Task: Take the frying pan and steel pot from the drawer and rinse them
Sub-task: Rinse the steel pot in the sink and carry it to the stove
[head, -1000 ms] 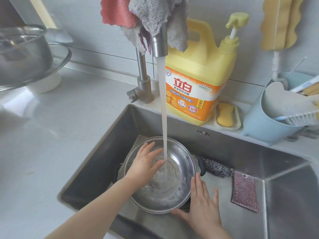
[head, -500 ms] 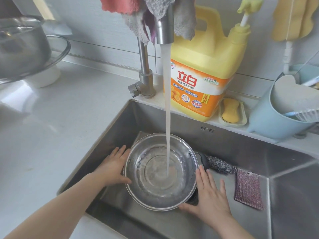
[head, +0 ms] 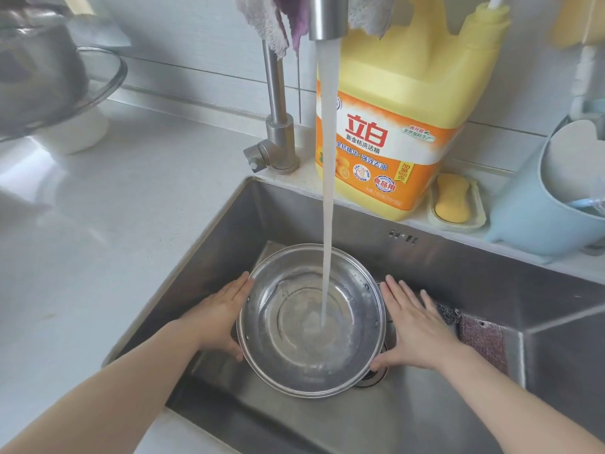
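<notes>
A round steel pot (head: 284, 339) sits in the sink (head: 458, 283), with the water stream (head: 327, 191) from the tap falling into its middle. My left hand (head: 219, 316) lies flat against the pot's left side, fingers straight, thumb below the rim. Against the right side my right hand (head: 415, 326) lies the same way, its thumb low by the pot's base. I cannot make out a frying pan.
The faucet (head: 278, 136) stands behind the sink, cloths draped over its spout. A yellow detergent jug (head: 402, 132), a soap dish (head: 453, 198) and a blue holder (head: 530, 221) line the back ledge. A steel scourer (head: 447, 314) and purple pad (head: 481, 342) lie right of the pot. A steel vessel (head: 36, 77) stands on the left counter.
My left hand came out of the pot's inside and moved to its outer left side. My right hand slid from the front right up along the right side.
</notes>
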